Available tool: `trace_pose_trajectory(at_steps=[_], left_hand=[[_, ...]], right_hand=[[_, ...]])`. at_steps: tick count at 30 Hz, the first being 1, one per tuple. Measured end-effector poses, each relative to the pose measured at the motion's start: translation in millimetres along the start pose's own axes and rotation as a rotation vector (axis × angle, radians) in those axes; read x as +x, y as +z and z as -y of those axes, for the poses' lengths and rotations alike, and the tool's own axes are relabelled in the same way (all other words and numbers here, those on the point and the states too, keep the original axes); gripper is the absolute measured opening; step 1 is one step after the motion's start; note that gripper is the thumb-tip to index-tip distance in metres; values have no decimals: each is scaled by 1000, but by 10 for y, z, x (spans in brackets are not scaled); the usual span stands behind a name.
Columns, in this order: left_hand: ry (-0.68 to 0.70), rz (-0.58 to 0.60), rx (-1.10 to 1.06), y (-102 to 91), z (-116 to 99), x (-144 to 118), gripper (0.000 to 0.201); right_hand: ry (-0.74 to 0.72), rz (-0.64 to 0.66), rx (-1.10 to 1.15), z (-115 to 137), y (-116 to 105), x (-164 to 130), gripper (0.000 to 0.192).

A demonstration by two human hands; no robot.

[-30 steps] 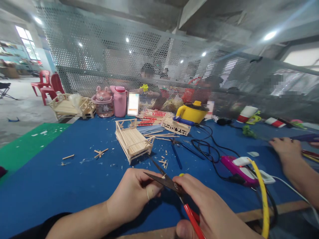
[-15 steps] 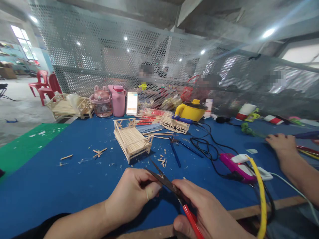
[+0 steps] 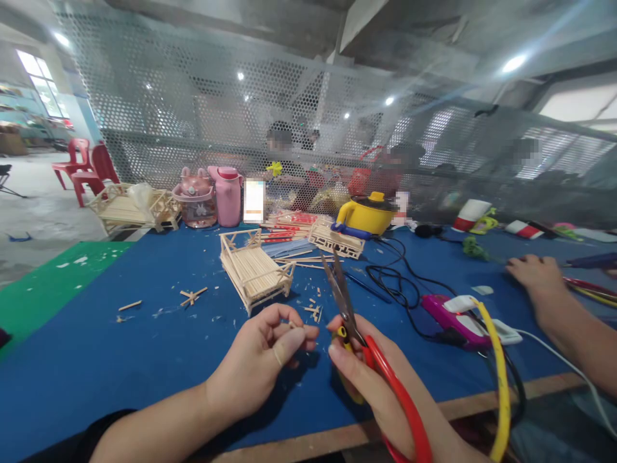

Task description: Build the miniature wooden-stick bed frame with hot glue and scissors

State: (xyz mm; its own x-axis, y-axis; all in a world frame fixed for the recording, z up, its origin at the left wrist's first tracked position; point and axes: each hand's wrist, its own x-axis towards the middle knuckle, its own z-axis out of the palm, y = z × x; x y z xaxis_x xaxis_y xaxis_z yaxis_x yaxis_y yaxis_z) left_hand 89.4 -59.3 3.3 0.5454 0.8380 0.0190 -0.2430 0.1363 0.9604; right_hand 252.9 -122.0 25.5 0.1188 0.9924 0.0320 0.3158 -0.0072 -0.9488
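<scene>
My left hand point(image 3: 264, 360) pinches a short piece of wooden stick point(image 3: 295, 326) between thumb and fingers, low over the blue mat point(image 3: 144, 347). Just to its right, my right hand point(image 3: 380, 386) grips red-handled scissors point(image 3: 359, 334), whose blades point up and away with the tips nearly together. The stick piece and the blades are apart. A small bed model of wooden sticks point(image 3: 254, 269) stands on the mat beyond my hands, with stick offcuts point(image 3: 315, 312) scattered near it.
Another person's hand point(image 3: 535, 273) rests on the mat at the right. A pink glue gun point(image 3: 450, 312), a yellow cable point(image 3: 499, 379) and black cords point(image 3: 393, 283) lie right of me. Pink bottles point(image 3: 229, 193), a yellow pot point(image 3: 369, 215), a second stick frame point(image 3: 336, 241) and a perforated screen stand behind.
My right hand has swung the scissors away from the stick, so the blades now point up instead of across to the left. My left hand has lifted slightly, still pinching the stick piece.
</scene>
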Motion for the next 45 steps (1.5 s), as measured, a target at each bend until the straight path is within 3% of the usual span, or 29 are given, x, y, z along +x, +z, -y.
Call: trace_pose_trajectory(at_steps=[7,13,16,20,27,35,41,45], left_hand=[[289,-94,176,-66,34,22,9],[306,-44,221,-77,75,14,10],[267,-21,296,-65,71,1,15],[137,84,302,-25,47,-11,37],[61,60,486,-42,30,19,32],[171,-187,385,-67,-43,30,28],[243,-154,329,-77,-21,26,24],[266,-83,396,-68,-47,8,23]], right_hand=[[17,90,377,-64,275,120,44],[-29,81,410,-68,263,182,37],[-65,70,333,-44,212,209,33],[-191,2,117,6,144,228,20],[-275,74,-92,64,141,231,16],[-246,145,-488,46,-143,66,45],[-185,207,-618,99,-109,-53,44],[-188,223,-577,74,-83,-24,46]])
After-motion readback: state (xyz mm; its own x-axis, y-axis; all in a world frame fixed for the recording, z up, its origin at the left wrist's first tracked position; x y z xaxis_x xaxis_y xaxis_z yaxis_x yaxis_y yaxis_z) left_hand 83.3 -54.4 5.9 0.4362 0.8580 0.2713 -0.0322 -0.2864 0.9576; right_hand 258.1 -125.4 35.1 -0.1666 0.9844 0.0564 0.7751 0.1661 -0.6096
